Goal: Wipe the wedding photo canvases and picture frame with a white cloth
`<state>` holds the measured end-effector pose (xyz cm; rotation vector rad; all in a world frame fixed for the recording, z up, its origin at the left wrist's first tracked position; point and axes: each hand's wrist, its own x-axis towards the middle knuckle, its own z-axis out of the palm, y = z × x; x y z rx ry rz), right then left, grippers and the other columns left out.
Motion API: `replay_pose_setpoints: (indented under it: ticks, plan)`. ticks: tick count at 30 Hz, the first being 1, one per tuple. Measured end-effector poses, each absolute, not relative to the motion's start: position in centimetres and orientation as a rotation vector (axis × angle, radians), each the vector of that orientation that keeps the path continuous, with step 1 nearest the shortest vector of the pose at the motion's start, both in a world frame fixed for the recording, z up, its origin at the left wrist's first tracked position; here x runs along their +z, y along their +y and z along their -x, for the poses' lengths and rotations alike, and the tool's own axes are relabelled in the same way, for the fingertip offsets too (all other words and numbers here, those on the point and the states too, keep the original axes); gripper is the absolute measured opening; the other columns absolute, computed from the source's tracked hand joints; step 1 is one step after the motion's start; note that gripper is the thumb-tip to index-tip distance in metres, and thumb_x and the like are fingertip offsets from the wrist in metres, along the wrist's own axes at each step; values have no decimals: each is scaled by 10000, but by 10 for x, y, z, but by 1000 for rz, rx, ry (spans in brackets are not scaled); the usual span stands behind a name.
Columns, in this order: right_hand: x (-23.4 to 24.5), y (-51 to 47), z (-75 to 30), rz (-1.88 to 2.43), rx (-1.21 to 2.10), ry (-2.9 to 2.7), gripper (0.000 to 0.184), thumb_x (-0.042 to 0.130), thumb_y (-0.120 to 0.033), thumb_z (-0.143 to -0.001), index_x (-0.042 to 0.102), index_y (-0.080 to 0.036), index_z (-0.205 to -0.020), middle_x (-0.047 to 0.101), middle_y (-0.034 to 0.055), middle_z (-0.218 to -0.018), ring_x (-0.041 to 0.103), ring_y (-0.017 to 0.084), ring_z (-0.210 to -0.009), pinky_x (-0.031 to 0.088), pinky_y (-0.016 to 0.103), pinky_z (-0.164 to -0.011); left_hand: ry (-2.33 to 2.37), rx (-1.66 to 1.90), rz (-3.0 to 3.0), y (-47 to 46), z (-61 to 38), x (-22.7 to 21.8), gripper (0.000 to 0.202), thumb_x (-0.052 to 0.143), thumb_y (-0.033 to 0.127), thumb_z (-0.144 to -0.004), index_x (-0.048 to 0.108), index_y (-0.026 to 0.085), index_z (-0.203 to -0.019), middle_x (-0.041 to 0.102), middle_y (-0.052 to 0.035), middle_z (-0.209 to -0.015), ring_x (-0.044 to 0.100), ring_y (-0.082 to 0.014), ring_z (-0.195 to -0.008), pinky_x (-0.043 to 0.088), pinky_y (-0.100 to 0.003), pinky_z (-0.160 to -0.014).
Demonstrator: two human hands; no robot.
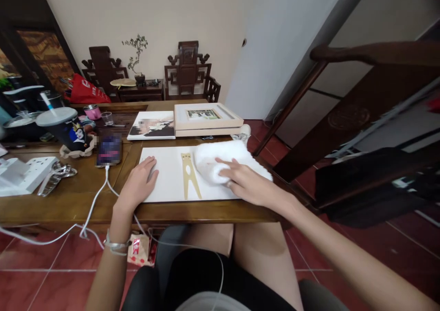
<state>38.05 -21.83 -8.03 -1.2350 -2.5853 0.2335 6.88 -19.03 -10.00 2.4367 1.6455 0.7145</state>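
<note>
My left hand (139,182) lies open, palm down, fingers together, flat on the near left corner of a white backing board (164,173) that rests on the wooden table (68,201) in front of me. My right hand (245,182) is open too, fingers stretched forward and pressing on a fluffy white cloth (220,160) bunched on the right part of the same board; it is not closed around the cloth. Between my hands a tan easel stand (190,175) lies flat on the board, its two legs pointing toward me. Beyond my right hand sits a light wooden picture frame (206,118) holding a small photo, and just left of it, beyond my left hand, a canvas print (153,125) lies flat. To the left of my left hand a phone (109,149) lies on the table with a white charging cable (98,201) running off the near edge. Farther left stands a dark printed cup (67,130) with a lid and a straw; I cannot tell what is in it. Behind it are a pink lidded pot (92,112) and a small clear glass (107,117), contents not discernible. A white power strip (29,173) lies at the far left. On a side table far beyond my hands, a small pot (139,78) holds a thin branching plant.
</note>
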Motion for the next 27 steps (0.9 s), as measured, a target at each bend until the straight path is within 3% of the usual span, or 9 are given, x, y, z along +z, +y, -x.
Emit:
replay_pose_setpoints:
  ticks: [4, 8, 14, 19, 22, 27]
  plan:
    - [-78, -156, -378, 1362, 96, -2573, 360, 395, -13, -721, 625, -119, -976, 635, 198, -1178, 373, 319, -1365, 301, 572, -1066, 1659, 690, -2417, -188, -67, -101, 503, 363, 369, -923, 553, 67, -1277, 517, -174, -1396, 433, -276, -1344, 316, -440, -1147]
    - [-73, -134, -378, 1369, 120, -2589, 339, 382, 4, -724, 636, -131, -902, 677, 169, -1079, 456, 318, -1305, 390, 501, -1017, 1637, 747, -2408, -187, -66, -103, 479, 396, 387, -913, 570, 104, -1258, 526, -155, -1393, 454, -273, -1329, 329, -442, -1140]
    - [-78, -196, -380, 1340, 138, -2591, 422, 400, 14, -706, 630, -120, -1033, 508, 202, -1378, 304, 300, -1403, 239, 579, -1124, 1653, 732, -2421, -188, -66, -103, 488, 370, 376, -920, 562, 83, -1259, 523, -175, -1389, 451, -278, -1328, 325, -459, -1139]
    - [-70, -277, -385, 1192, 236, -2648, 422, 392, 33, -655, 651, -202, -893, 465, 71, -1453, 222, 275, -1436, 195, 605, -1153, 1663, 725, -2427, -188, -66, -104, 490, 361, 370, -915, 550, 91, -1271, 527, -171, -1386, 447, -274, -1331, 322, -460, -1138]
    - [-66, -299, -386, 1149, 280, -2687, 446, 392, 35, -617, 657, -227, -863, 476, 37, -1446, 217, 268, -1438, 188, 602, -1159, 1670, 729, -2427, -188, -65, -106, 518, 352, 374, -918, 498, 96, -1330, 475, -168, -1435, 412, -267, -1359, 308, -460, -1142]
    - [-69, -258, -378, 1192, 251, -2659, 447, 390, 28, -669, 644, -169, -980, 516, 151, -1388, 294, 263, -1411, 246, 570, -1133, 1670, 663, -2430, -189, -65, -109, 534, 287, 373, -941, 446, 113, -1380, 402, -143, -1494, 312, -236, -1418, 262, -464, -1153]
